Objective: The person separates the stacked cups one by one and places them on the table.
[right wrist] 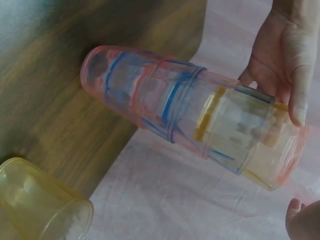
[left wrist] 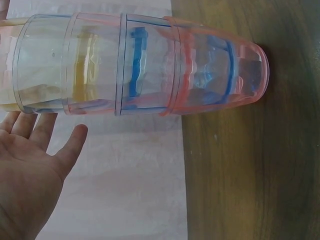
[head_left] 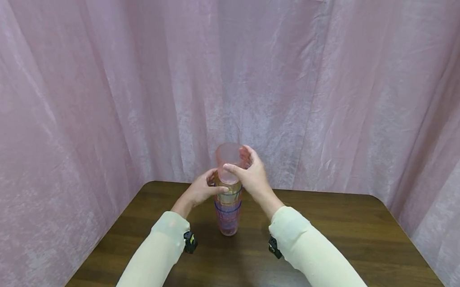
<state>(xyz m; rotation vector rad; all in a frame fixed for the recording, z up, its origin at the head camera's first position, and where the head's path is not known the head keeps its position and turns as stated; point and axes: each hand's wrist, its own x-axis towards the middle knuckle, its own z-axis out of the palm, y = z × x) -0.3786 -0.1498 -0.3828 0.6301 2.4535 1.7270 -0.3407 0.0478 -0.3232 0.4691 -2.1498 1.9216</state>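
A tall stack of nested clear plastic cups, tinted pink, blue and yellow, stands upright on the wooden table. My left hand holds the stack near its top, its thumb in front and fingers behind. In the left wrist view the little finger stands off the cups. At the very top, my right hand grips a pink cup, thumb on the near side and fingers at the far rim. That cup's lower end meets the yellow cup below it; how deep it sits is hard to tell.
A separate yellow cup shows at the lower left of the right wrist view; the head view does not show it. Brown wooden table surrounds the stack. Pink curtains hang behind and along both sides.
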